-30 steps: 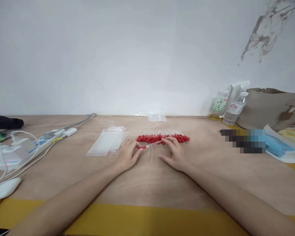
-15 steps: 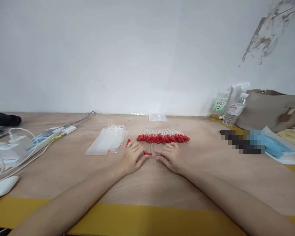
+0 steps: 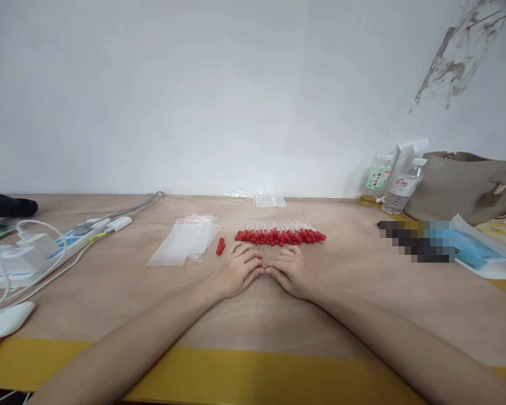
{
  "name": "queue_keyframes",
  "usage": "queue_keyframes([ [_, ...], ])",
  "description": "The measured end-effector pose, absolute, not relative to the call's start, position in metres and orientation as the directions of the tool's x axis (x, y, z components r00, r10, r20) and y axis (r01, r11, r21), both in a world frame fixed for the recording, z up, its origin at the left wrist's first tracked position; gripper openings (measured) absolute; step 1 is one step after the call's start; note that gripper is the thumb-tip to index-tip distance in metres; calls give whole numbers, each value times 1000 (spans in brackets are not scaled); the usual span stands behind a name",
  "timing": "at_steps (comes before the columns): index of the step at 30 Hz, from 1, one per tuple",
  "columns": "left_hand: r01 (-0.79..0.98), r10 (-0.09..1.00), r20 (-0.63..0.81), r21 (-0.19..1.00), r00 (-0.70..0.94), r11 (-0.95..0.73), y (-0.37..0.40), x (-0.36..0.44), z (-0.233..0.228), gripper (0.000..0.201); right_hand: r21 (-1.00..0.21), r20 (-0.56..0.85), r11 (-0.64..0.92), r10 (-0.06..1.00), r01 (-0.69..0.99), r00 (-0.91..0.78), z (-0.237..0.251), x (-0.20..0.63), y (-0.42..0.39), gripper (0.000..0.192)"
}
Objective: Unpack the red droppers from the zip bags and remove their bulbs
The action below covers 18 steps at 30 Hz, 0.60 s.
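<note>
Pinching a thin clear tube (image 3: 263,260) between your left hand (image 3: 237,269) and right hand (image 3: 292,270), fingertips meeting to steady it, just below the red-capped row (image 3: 280,236).

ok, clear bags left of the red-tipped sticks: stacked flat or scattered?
Stacked flat: the clear bags lie overlapped in one loose pile on the table, left of the red-tipped sticks.

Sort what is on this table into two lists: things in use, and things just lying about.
In use:
left hand
right hand
clear tubes between the fingertips
row of red-capped tubes
loose red caps
clear bags

Lying about:
power strip
bottles
grey bag
</note>
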<state>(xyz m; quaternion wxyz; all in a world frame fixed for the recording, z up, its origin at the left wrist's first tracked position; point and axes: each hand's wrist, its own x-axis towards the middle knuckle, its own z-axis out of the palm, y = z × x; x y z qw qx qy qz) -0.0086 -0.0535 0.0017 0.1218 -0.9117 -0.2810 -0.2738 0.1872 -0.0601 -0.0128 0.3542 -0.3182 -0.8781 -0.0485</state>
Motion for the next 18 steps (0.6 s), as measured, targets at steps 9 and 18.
queue_keyframes([
  [9, 577, 447, 500, -135, 742, -806, -58, -9, 9, 25, -80, 691, 846, 429, 528, -582, -19, 191, -58, 25],
  [18, 560, 473, 446, -81, 760, -824, -63, -13, 12, 26, 33, 678, 852, 365, 523, -638, -13, 194, -65, 22],
])
